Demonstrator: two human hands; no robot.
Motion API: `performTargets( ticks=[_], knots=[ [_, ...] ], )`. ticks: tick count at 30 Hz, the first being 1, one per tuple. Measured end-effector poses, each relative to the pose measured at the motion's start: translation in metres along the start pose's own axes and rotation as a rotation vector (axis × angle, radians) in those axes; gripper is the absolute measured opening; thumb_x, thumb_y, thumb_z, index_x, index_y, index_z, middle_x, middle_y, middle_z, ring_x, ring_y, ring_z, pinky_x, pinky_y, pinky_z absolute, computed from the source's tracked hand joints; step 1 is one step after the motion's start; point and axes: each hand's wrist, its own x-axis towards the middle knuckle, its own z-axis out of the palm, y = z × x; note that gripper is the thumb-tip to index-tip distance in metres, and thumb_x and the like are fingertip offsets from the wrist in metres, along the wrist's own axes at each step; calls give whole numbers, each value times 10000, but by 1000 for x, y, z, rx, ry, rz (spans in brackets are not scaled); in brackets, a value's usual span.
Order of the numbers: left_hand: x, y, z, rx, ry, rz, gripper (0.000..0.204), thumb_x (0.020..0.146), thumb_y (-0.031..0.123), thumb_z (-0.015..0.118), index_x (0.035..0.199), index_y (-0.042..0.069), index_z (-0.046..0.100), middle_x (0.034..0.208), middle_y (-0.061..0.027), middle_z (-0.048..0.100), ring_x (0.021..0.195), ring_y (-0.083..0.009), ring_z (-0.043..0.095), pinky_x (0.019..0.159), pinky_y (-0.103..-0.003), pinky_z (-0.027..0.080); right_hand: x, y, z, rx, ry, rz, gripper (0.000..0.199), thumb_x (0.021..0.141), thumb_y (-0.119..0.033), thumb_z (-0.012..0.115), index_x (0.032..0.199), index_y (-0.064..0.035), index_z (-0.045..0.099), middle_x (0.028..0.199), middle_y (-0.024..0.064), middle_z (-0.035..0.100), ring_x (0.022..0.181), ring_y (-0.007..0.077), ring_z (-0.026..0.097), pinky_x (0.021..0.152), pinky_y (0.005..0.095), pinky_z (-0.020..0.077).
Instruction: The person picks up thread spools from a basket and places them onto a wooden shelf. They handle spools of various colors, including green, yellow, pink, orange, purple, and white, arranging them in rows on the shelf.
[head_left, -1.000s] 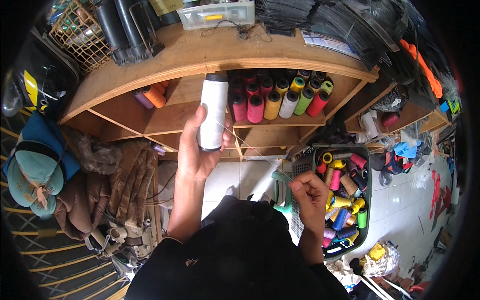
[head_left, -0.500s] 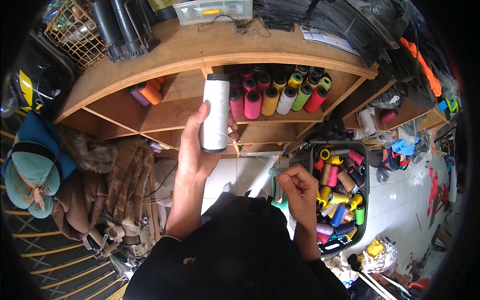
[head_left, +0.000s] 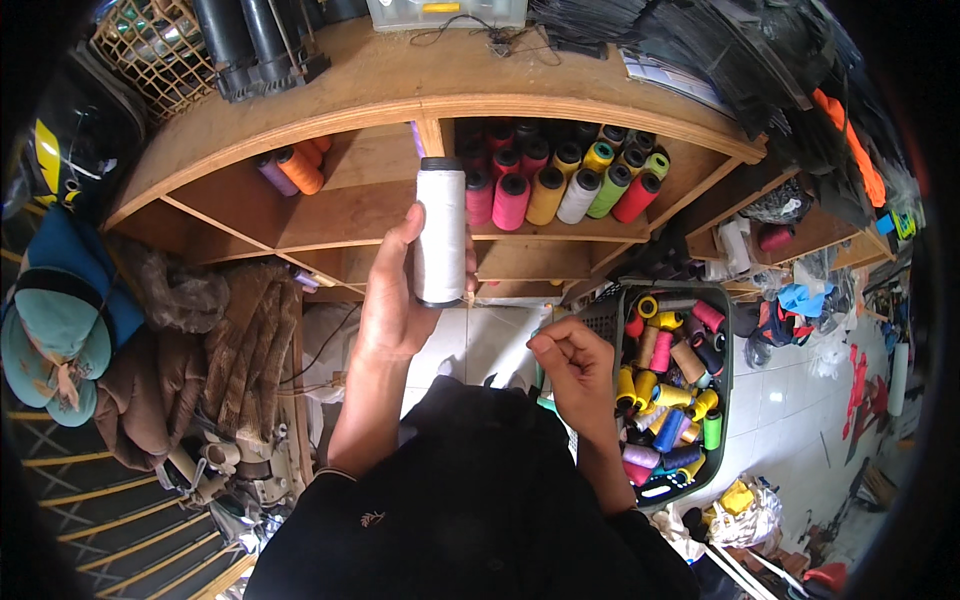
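A tall spool of white thread [head_left: 441,235] with black ends stands nearly upright in my left hand [head_left: 388,305], thumb along its near side and the other fingers mostly hidden behind it. To the right and a little lower, my right hand [head_left: 575,368] is closed in a pinch. A fine, faint strand of thread runs from the spool's lower end toward those fingertips. Beyond the spool, a wooden shelf [head_left: 345,222] holds rows of thread spools, with a pink spool [head_left: 511,202] and a white spool [head_left: 578,196] in the front row.
Right of my right hand, a dark plastic basket [head_left: 728,390] holds many mixed spools on the tiled floor. Orange spools [head_left: 299,170] lie in the left shelf compartment. Caps [head_left: 60,320] and brown cloth [head_left: 245,350] hang at left. A clear plastic box [head_left: 450,12] sits on the shelf top.
My right hand has moved left and slightly up, closer to the spool. The white spool in my left hand has shifted slightly right; the view has also shifted a little.
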Motion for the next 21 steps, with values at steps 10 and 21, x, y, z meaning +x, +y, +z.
performTargets(
  ticks=[10, 21],
  knots=[
    [-2, -1, -8, 134, 0, -18, 533, 918, 497, 516, 1077, -11, 531, 831, -93, 545, 716, -176, 556, 575, -302, 478, 7, 6, 7, -58, -39, -26, 88, 911, -40, 582, 834, 0, 567, 623, -62, 456, 552, -10, 347, 485, 189, 228],
    [-3, -15, -2, -113, -79, -63, 585, 918, 580, 461, 1034, 9, 519, 772, -44, 475, 627, -131, 472, 549, -268, 431, 20, -19, 11, -237, -47, -145, 95, 886, -74, 621, 821, -11, 593, 556, 7, 522, 465, 25, 393, 436, 222, 271]
  ],
)
